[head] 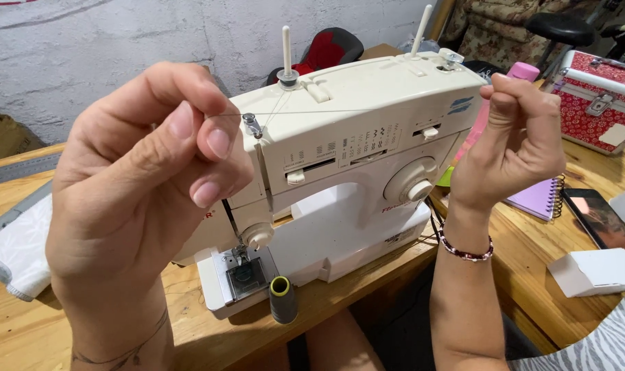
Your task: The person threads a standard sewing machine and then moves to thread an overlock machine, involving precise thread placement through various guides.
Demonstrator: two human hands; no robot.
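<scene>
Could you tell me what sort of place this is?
Probably a home sewing corner or small workshop: a cream sewing machine on a wooden table, a grey thread cone, and both hands stretching thread.

rough whitewashed wall (120, 41) at the back, kinda patchy and grey in spots. the counter (525, 275) is plain wooden planks, warm orange tone. behind it there's a red and black chair (330, 47) and a patterned armchair (495, 24) off to the right. light looks soft and even.
</scene>
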